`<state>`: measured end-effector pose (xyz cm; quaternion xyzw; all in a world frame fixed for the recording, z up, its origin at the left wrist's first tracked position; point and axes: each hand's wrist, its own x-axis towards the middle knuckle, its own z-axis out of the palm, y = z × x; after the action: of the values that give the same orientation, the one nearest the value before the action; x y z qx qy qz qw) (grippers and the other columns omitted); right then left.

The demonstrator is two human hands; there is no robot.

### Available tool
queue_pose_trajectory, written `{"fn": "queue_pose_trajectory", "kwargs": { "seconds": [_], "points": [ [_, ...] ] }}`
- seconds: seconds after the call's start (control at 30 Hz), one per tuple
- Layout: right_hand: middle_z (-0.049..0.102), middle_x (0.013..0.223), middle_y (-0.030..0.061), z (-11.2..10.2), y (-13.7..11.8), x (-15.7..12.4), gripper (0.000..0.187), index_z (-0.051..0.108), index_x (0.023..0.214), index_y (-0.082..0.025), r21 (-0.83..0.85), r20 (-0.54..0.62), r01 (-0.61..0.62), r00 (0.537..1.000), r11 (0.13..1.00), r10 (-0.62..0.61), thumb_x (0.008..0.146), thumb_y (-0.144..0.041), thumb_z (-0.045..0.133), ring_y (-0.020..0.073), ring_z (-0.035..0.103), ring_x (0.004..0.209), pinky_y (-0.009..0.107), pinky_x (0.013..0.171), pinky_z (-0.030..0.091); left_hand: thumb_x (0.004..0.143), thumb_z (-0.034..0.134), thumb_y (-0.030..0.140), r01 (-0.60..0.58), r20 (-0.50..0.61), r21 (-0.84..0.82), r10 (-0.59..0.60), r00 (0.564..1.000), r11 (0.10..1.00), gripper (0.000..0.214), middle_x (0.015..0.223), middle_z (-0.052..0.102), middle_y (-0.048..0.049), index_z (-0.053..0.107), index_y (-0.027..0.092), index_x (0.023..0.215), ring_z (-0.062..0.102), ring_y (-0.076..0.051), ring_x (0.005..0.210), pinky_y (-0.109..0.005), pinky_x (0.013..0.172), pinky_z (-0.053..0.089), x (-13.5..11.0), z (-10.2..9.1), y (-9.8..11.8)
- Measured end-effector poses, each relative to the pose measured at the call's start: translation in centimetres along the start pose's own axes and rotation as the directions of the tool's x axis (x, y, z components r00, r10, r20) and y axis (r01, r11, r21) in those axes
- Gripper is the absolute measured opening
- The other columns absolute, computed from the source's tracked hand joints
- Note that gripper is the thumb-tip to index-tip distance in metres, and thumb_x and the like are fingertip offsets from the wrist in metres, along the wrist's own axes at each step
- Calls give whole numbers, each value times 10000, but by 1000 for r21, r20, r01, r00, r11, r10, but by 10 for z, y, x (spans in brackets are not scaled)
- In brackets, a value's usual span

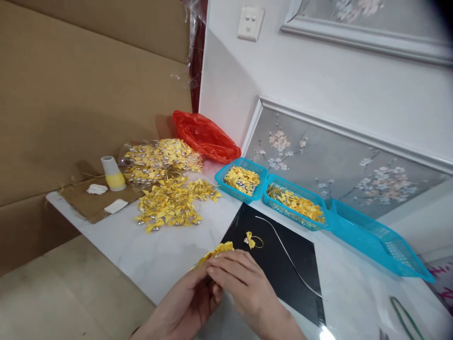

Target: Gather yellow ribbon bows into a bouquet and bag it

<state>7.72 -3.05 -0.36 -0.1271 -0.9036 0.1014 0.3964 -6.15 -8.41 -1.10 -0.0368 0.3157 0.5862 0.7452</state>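
Note:
A small bunch of yellow ribbon bows sticks up between my two hands, just in front of the black mat. My left hand is closed around the bunch from below. My right hand closes over it from the right, its fingers together and touching the left fingers; most of the bunch is hidden under them. On the black mat lies a single yellow bow with silver bells and a thin loop. A thin white cord curves across the mat to its right.
Loose yellow bows form a pile at left, with bagged bows and a red plastic bag behind. Blue baskets line the wall. A thread cone stands on cardboard. A green-handled tool lies front right.

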Motion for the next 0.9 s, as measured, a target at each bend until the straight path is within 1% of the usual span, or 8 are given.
{"fn": "queue_pose_trajectory", "kwargs": {
  "seconds": [0.23,0.43,0.5,0.57,0.63,0.7,0.8,0.9],
  "points": [
    [620,1209,47,3,1,-7,435,486,1306,-219,80,31,-159,987,984,157,907,-65,404,194,527,1134,361,964,463,819,610,92,19,60,16,-20,998,1000,91,690,611,-42,688,65,858,580,-80,567,-188,538,519,3,-7,3],
    [574,1248,43,-9,-2,-5,493,431,1349,-249,276,195,-375,923,885,330,885,-83,424,156,519,1154,313,994,441,794,633,59,26,96,99,-36,995,995,101,784,606,-57,690,52,877,567,-68,623,-165,566,511,-2,-2,5],
    [614,1193,47,-16,9,-8,426,475,1312,-250,301,165,-445,895,843,413,897,-160,463,166,571,1088,310,946,472,802,632,77,42,98,110,-53,994,993,91,807,593,-55,686,44,868,549,-55,611,-156,556,506,-3,-2,6],
    [658,1104,55,-24,31,-15,339,542,1237,-234,239,64,-578,811,780,581,906,-248,468,175,626,981,302,856,511,810,627,93,58,94,92,-67,993,994,84,805,573,-48,678,36,844,527,-45,590,-152,538,500,-4,-2,8],
    [676,1018,61,-32,59,-26,286,605,1123,-215,54,-42,-757,650,651,759,906,-311,444,184,646,890,300,782,516,810,623,91,60,84,54,-64,994,997,74,794,556,-41,668,32,816,518,-42,581,-156,534,501,-5,-2,11],
    [678,901,85,-37,85,-38,226,653,963,-176,-44,-80,-818,575,573,814,858,-285,486,221,642,818,346,755,493,815,614,83,52,66,11,-52,996,999,84,783,543,-33,664,32,859,524,-47,586,-165,544,510,-7,-1,14],
    [647,755,61,-35,105,-50,130,656,755,-191,-130,-67,-844,531,520,845,789,-275,563,218,609,676,328,639,443,823,603,79,48,32,-25,-47,998,999,146,769,535,-28,652,39,953,536,-59,598,-175,546,518,-9,0,16],
    [613,712,27,-25,103,-52,64,627,674,-212,-171,-41,-839,530,516,847,734,-217,606,188,566,632,283,585,377,806,617,63,28,3,-14,-28,1000,1000,102,779,541,-36,650,41,900,536,-60,600,-173,534,514,-9,0,15]
  ]
}}
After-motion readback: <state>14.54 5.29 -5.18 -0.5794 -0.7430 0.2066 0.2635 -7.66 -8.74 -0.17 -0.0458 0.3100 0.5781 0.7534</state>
